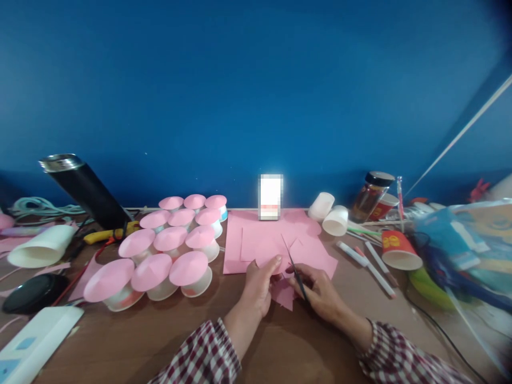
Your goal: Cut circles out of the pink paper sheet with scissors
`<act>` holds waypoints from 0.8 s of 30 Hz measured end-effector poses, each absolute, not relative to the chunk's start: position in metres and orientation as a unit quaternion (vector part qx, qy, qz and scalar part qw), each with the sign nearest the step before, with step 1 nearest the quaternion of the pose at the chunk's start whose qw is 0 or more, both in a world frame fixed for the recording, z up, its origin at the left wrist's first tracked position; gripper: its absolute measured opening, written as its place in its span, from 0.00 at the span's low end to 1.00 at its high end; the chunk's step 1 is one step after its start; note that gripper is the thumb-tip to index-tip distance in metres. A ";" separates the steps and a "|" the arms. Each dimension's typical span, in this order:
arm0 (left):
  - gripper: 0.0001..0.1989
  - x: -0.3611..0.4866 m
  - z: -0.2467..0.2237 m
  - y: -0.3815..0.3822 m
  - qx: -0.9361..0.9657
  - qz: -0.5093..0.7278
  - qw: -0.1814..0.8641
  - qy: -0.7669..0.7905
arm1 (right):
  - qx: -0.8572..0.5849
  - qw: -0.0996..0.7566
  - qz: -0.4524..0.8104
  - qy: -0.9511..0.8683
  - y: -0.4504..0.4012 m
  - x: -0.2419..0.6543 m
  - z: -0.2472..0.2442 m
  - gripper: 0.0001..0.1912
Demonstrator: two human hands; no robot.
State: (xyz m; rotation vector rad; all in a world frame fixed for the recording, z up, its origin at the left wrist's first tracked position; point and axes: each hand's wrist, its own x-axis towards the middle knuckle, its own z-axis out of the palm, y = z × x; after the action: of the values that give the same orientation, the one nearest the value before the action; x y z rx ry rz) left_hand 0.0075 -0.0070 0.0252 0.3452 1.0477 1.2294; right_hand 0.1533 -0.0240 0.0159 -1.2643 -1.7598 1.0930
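Note:
My left hand (pixel 258 285) pinches a piece of pink paper (pixel 283 294) between thumb and fingers, just above the table. Its exact outline is hard to separate from the pink sheets (pixel 234 248) lying flat behind it. Close by on the right, my right hand (pixel 316 290) grips a pair of dark scissors (pixel 294 264), with a thin blade pointing up and away over the paper. The fingers partly cover the handles, and whether the blades are apart cannot be seen. Small pink offcuts (pixel 296 244) lie on the sheets.
Rows of paper cups topped with pink paper cones (pixel 170 238) stand left. A lit phone (pixel 271 197) leans at the blue wall. White cups (pixel 335 221), markers (pixel 368 261), a red cup (pixel 400 250) and a bottle (pixel 370 194) are right. A power strip (pixel 38 341) lies front left.

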 end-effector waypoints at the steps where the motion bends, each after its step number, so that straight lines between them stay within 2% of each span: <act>1: 0.18 0.007 0.025 -0.007 0.156 0.546 0.678 0.467 | -0.491 0.349 0.416 -0.681 -0.024 0.153 0.016 0.13; 12: 0.20 0.008 0.025 -0.007 0.154 0.547 0.675 0.470 | -0.495 0.340 0.414 -0.684 -0.023 0.154 0.017 0.16; 24: 0.17 0.008 0.022 -0.006 0.153 0.541 0.683 0.466 | -0.495 0.340 0.404 -0.690 -0.024 0.153 0.020 0.13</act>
State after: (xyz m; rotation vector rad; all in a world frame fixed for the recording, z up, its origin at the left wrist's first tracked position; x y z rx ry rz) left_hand 0.0076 -0.0064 0.0224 0.3428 1.0453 1.2125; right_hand 0.1528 -0.0238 0.0202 -1.2875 -1.7957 1.0525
